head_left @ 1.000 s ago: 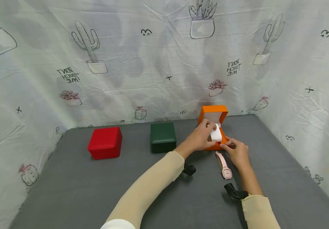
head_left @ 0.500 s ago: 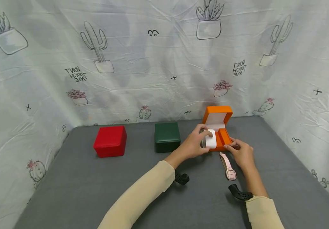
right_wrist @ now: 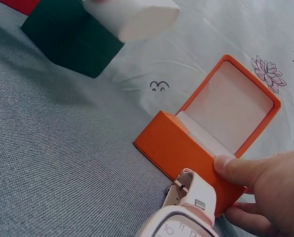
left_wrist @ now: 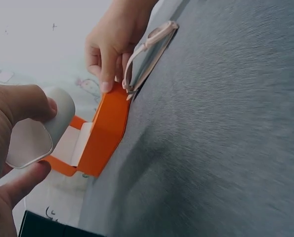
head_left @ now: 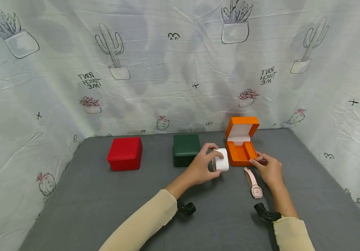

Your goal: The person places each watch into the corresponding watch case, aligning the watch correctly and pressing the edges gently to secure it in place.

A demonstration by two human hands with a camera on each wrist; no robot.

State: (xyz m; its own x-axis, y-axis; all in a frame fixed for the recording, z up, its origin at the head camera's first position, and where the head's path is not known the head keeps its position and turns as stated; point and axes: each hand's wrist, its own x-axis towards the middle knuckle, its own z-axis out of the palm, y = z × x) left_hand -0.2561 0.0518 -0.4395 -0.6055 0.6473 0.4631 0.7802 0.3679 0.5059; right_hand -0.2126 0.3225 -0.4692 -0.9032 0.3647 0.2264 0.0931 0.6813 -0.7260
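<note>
My left hand [head_left: 198, 168] grips a white watch pillow [head_left: 222, 161], holding it above the table left of the orange watch box [head_left: 239, 163]. In the left wrist view the thumb and fingers curl round the pillow [left_wrist: 63, 111]. The box stands with its lid up, and its orange inside shows a divider near the right side. At the box's front right corner, my right hand [head_left: 269, 170] pinches the wall, thumb on the front edge in the right wrist view. A pink wristwatch [head_left: 256, 191] lies in front of the box, just left of the right hand.
A closed dark green box [head_left: 186, 148] stands behind the left hand. Farther left is a closed red box [head_left: 124, 153]. A printed cloth [head_left: 154, 101] hangs behind the grey table [head_left: 104, 209]. Black wrist straps show at both cuffs.
My left hand has lifted the watch pillow out of the orange box and carried it left. The right hand has stayed at the box's corner, and the head view has shifted slightly.
</note>
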